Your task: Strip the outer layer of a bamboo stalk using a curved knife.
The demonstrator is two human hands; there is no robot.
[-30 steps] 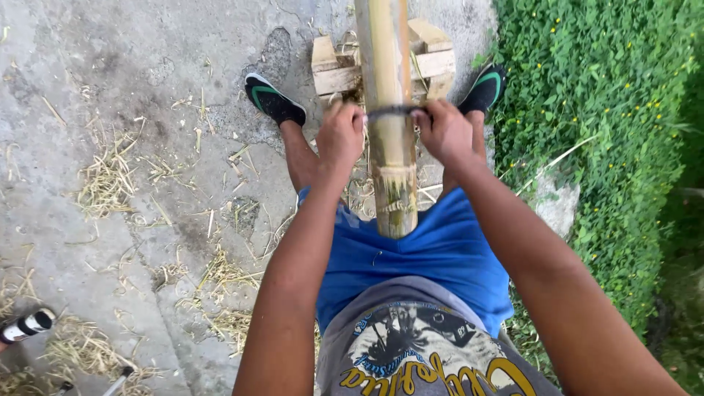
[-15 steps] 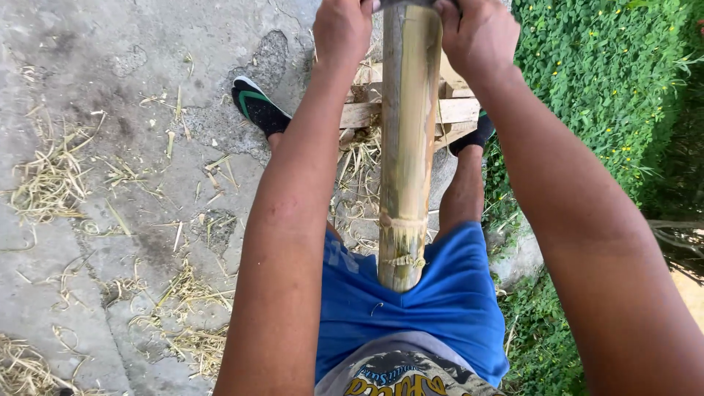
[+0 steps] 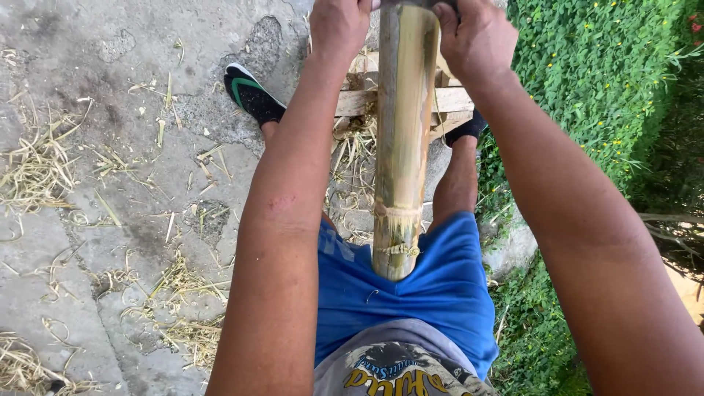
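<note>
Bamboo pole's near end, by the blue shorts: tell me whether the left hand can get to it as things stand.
Probably yes. The left hand grips at the far end of the bamboo pole, and nothing lies between it and the near end; it would have to let go first.

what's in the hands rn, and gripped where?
Left hand and right hand flank the far end of the bamboo pole; the frame edge cuts off whatever they grip there.
</note>
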